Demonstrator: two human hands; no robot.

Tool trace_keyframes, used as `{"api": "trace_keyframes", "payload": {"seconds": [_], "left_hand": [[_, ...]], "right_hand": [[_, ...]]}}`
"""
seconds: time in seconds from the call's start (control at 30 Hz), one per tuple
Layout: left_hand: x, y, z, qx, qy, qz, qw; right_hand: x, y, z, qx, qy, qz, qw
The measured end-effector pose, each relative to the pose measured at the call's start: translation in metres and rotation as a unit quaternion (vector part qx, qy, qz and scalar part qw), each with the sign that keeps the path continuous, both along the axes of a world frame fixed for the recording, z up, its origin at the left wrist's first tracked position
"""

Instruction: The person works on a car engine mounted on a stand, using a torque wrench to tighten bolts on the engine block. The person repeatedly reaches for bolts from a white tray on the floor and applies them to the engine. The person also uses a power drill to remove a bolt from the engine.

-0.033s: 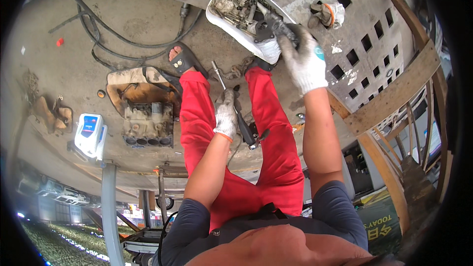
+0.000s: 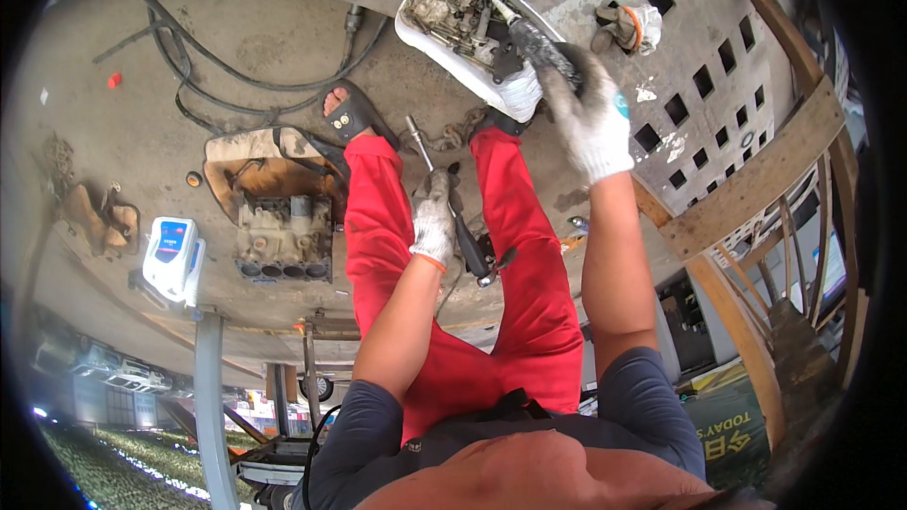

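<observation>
My left hand (image 2: 434, 212), in a soiled white work glove, is closed around a socket wrench with a long metal shaft (image 2: 419, 142) and a black handle (image 2: 468, 244), held between my knees. My right hand (image 2: 590, 118), also gloved, grips a dark, crumpled squeeze tube (image 2: 539, 45) with a pale tapered nozzle. The tube is over the right side of a white plastic tub (image 2: 444, 55). Inside the tub lie many bolts and small metal parts (image 2: 455, 8). My right fingers partly hide the tube's rear end.
An engine block (image 2: 283, 238) sits left of my legs beside a stained, open container (image 2: 269, 153). Black hoses (image 2: 227, 85) curl over the floor. A crumpled glove (image 2: 631, 28) lies on a perforated metal plate (image 2: 694, 123). A wooden frame (image 2: 756, 170) stands at right.
My right hand has shifted slightly right with the tube, showing more of the tube and its nozzle. My left hand and the wrench look unmoved.
</observation>
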State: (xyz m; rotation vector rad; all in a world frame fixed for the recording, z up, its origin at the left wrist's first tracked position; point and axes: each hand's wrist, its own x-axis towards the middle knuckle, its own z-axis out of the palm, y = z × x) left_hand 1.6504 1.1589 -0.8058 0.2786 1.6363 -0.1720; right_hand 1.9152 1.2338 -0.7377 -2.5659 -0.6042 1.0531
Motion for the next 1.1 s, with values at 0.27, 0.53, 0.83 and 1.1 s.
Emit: {"api": "trace_keyframes", "payload": {"seconds": [0.27,0.53,0.83,1.1], "left_hand": [[0.002,-0.005,-0.003,0.03,0.0,0.015,0.999],[0.005,0.004,0.004,-0.009,-0.018,0.029,0.999],[0.007,0.0,-0.001,0.037,-0.015,0.058,0.998],[0.009,0.009,0.005,0.01,-0.003,0.009,1.0]], "right_hand": [[0.004,-0.007,0.001,-0.124,0.027,0.165,0.978],[-0.009,-0.001,-0.011,0.079,-0.032,-0.008,0.996],[0.006,0.007,0.01,-0.1,0.033,0.126,0.986],[-0.002,-0.005,-0.025,0.061,0.004,0.012,0.998]]}}
